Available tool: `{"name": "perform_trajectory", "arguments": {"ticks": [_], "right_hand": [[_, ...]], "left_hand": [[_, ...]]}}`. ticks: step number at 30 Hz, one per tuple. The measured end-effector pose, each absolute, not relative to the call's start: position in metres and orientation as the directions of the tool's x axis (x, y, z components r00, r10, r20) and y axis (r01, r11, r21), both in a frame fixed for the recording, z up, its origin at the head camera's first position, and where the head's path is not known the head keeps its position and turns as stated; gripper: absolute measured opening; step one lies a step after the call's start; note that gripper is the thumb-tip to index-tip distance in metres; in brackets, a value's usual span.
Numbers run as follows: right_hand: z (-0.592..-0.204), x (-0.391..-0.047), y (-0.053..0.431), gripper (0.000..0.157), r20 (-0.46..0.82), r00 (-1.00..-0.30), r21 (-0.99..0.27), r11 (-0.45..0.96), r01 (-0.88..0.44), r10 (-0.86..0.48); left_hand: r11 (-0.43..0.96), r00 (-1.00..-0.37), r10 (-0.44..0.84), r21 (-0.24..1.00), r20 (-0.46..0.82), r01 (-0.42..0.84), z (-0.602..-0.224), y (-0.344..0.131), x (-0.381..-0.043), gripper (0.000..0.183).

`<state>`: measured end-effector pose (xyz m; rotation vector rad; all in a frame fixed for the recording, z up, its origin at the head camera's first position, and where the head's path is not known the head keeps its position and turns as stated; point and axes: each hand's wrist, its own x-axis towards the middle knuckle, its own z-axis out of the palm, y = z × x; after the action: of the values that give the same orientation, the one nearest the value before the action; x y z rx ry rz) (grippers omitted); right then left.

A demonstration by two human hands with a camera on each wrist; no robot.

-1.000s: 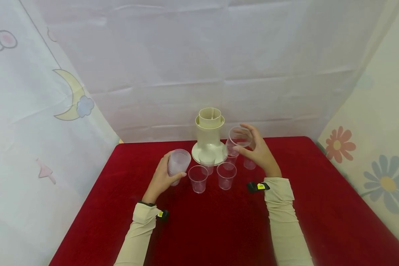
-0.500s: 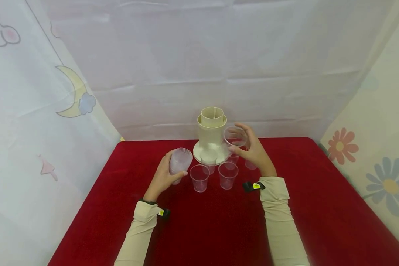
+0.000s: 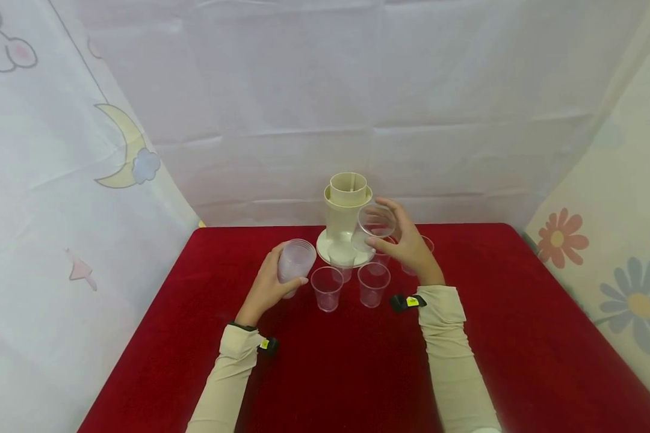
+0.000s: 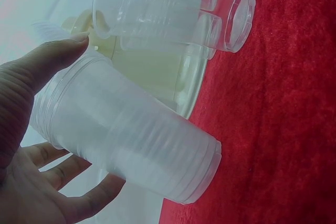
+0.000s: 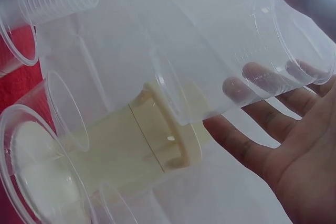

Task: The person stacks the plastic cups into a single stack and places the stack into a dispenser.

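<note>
My left hand [image 3: 268, 279] holds a tilted stack of clear plastic cups [image 3: 298, 260], left of the standing cups. In the left wrist view, its thumb and fingers go round the rim end of the stack [image 4: 131, 124]. My right hand [image 3: 410, 245] grips a single clear plastic cup [image 3: 364, 234] by its sides, raised over the cups at the back. That single cup [image 5: 226, 66] lies between thumb and fingers in the right wrist view. Below stand a front-left cup [image 3: 327, 296] and a front-right cup [image 3: 372, 290], with several more behind, partly hidden by the right hand.
A cream cylinder [image 3: 338, 222] on a round base stands at the back of the red-covered table [image 3: 325, 373], just behind the cups. A white cloth wall [image 3: 260, 168] rises behind it, and patterned cloths hang at both sides.
My right hand has moved left with its cup, closer to the cream cylinder, uncovering more of the rear right cup. My left hand stays about where it was, still holding the stack.
</note>
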<state>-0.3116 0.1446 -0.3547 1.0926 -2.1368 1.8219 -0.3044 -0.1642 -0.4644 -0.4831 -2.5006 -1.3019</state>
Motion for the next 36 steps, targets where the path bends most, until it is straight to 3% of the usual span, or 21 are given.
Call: {"name": "perform_trajectory", "arguments": {"ticks": [17, 36], "right_hand": [[-0.357, -0.314, 0.137, 0.073, 0.548, -0.717, -0.784, 0.033, -0.62, -0.431], [-0.352, -0.313, 0.11, 0.072, 0.57, -0.668, -0.783, -0.068, -0.619, -0.479]], "left_hand": [[0.536, -0.899, 0.179, 0.727, 0.4, 0.43, -0.466, -0.163, -0.304, 0.085], [0.529, -0.893, 0.181, 0.725, 0.411, 0.441, -0.466, -0.161, -0.304, 0.085]]}}
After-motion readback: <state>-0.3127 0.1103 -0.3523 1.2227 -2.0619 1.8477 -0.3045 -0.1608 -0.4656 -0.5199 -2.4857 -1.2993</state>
